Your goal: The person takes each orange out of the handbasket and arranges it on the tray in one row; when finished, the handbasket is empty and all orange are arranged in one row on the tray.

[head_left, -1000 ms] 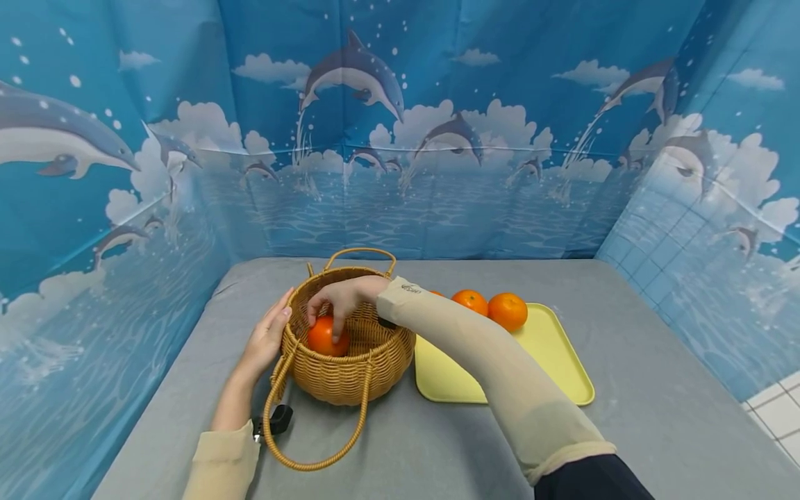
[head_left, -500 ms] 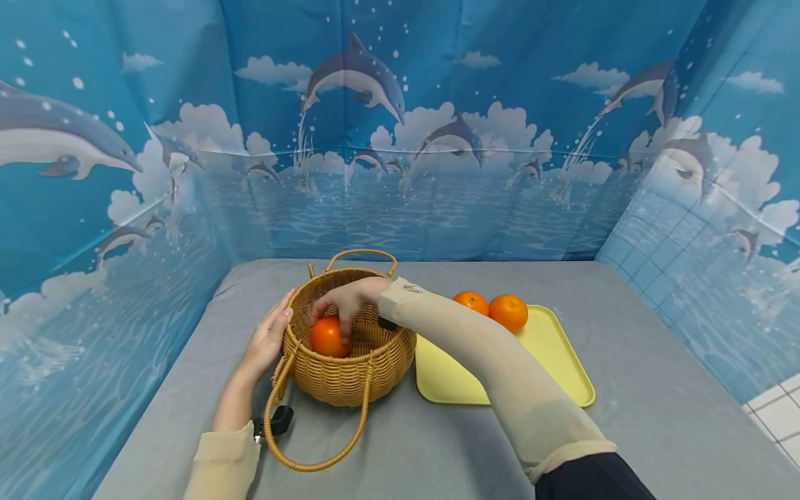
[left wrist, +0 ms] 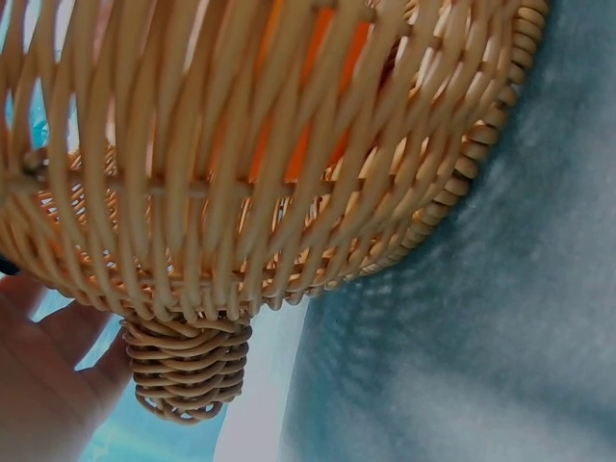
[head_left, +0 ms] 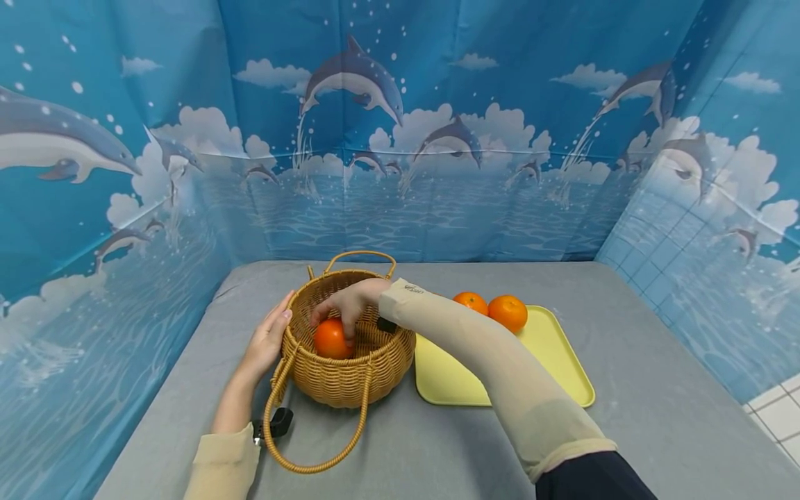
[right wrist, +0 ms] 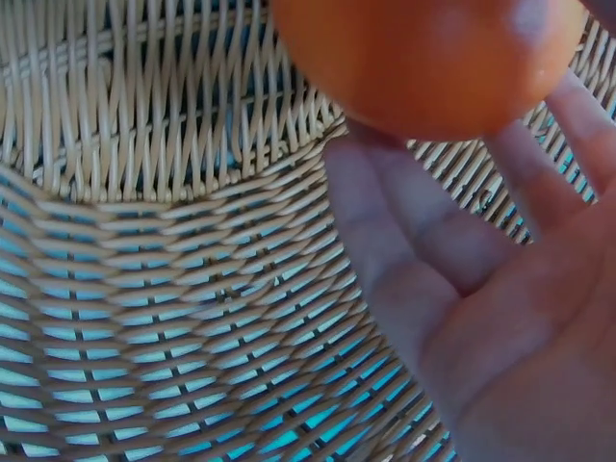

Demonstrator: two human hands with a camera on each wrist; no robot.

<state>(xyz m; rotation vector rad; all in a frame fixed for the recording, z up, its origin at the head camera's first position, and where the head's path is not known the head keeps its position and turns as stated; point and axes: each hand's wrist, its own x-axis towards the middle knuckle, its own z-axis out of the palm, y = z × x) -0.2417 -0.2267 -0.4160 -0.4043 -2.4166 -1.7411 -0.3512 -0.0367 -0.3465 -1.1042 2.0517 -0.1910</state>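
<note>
A wicker basket (head_left: 346,382) stands on the table. My right hand (head_left: 346,302) reaches down into it, and its fingers and thumb hold a round, smooth orange (head_left: 331,339) low inside, near the front wall. In the right wrist view the orange (right wrist: 433,67) sits at the fingertips, over the woven inside of the basket. My left hand (head_left: 267,340) lies with straight fingers against the basket's left side, near the rim. The left wrist view shows this hand (left wrist: 53,375) beside the woven wall (left wrist: 207,212), with orange colour showing through the weave.
To the right of the basket lies a yellow tray (head_left: 544,361), partly hidden by my right sleeve. Two oranges, a left one (head_left: 471,302) and a right one (head_left: 507,313), show at its back. The basket's front handle (head_left: 312,469) hangs down toward me; its back handle (head_left: 362,253) stands up.
My right hand and the orange have shifted slightly to the right inside the basket. The left hand stays against the basket's side.
</note>
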